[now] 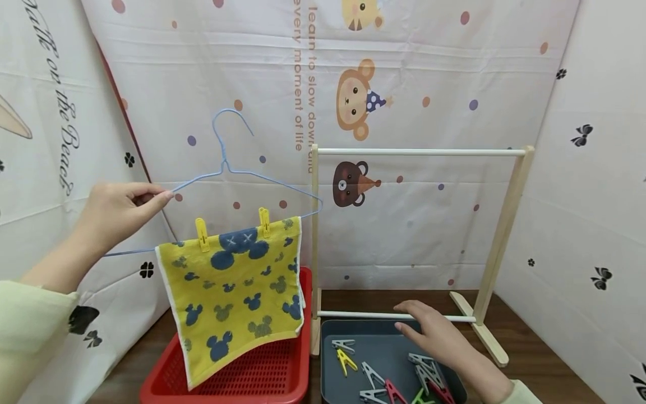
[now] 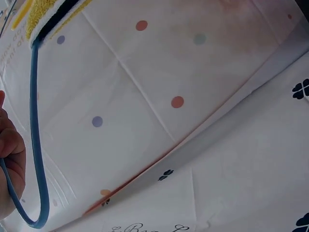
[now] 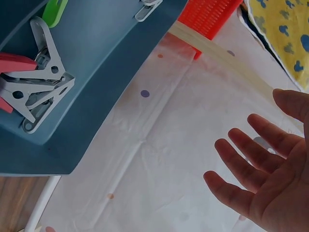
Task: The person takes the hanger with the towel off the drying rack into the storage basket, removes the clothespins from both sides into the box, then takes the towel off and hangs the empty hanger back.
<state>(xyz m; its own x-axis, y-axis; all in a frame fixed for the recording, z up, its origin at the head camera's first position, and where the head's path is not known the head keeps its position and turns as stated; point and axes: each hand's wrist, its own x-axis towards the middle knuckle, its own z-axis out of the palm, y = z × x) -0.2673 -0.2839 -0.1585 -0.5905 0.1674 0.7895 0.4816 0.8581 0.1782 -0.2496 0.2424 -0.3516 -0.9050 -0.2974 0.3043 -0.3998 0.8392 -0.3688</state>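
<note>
My left hand (image 1: 118, 216) pinches the left shoulder of a blue wire hanger (image 1: 225, 163), holding it up with its hook on top. Over the hanger's lower bar hangs a yellow towel (image 1: 237, 297) with blue mouse-head prints. Two yellow clothespins (image 1: 202, 234) grip the towel's top edge on the bar. In the left wrist view the hanger's bent end (image 2: 38, 145) runs past the fingers. My right hand (image 1: 439, 336) hovers over the dark tray (image 1: 330, 331), fingers loosely spread, nothing in it; the right wrist view shows its palm (image 3: 285, 193).
Under the towel stands a red plastic basket (image 1: 298, 359). Several clothespins (image 1: 373, 376) in grey, yellow, red and green lie in the tray. A wooden rack with a white top rod (image 1: 419, 152) stands behind the tray, its left post beside the hanger's right end. Printed cloth surrounds the table.
</note>
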